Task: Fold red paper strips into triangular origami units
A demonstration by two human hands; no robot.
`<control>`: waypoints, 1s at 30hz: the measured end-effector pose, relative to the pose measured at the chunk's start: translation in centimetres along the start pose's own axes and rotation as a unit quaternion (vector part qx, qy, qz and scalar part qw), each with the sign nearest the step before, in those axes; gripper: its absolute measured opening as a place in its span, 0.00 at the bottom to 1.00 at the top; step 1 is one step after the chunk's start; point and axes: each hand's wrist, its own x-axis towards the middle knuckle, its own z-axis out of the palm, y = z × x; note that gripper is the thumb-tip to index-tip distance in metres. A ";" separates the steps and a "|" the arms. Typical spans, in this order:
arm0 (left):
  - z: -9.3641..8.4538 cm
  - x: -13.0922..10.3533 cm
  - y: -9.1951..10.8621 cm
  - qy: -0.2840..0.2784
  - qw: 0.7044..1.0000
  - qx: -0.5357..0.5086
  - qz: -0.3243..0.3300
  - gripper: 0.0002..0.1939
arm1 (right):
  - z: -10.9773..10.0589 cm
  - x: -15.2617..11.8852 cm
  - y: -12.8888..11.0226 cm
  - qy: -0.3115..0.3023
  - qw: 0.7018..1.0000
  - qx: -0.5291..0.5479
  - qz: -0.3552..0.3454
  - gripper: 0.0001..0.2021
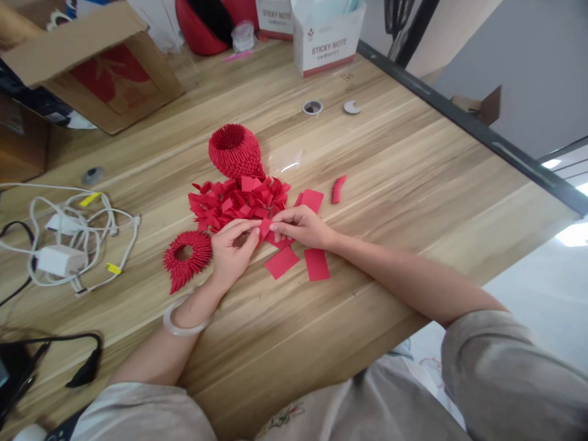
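The red paper piece (265,228) is mostly hidden between both hands' fingers (250,236), its fold impossible to make out.

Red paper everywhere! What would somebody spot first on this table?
First comes the heap of folded red pieces in the middle of the wooden table, with a red woven paper vase behind it and a spiky red ring in front on the left. Just below the heap, the left hand and right hand pinch one small red paper.

A big wooden table (413,184) with a dark edge fills the room. A grey wall (528,55) stands at two o'clock. Light shines on the floor (542,294) at three o'clock.
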 end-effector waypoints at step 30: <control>0.0 0.0 -0.3 -0.023 0.999 -0.024 -0.007 0.07 | 0.0 0.0 0.5 0.003 1.000 0.001 -0.015 0.15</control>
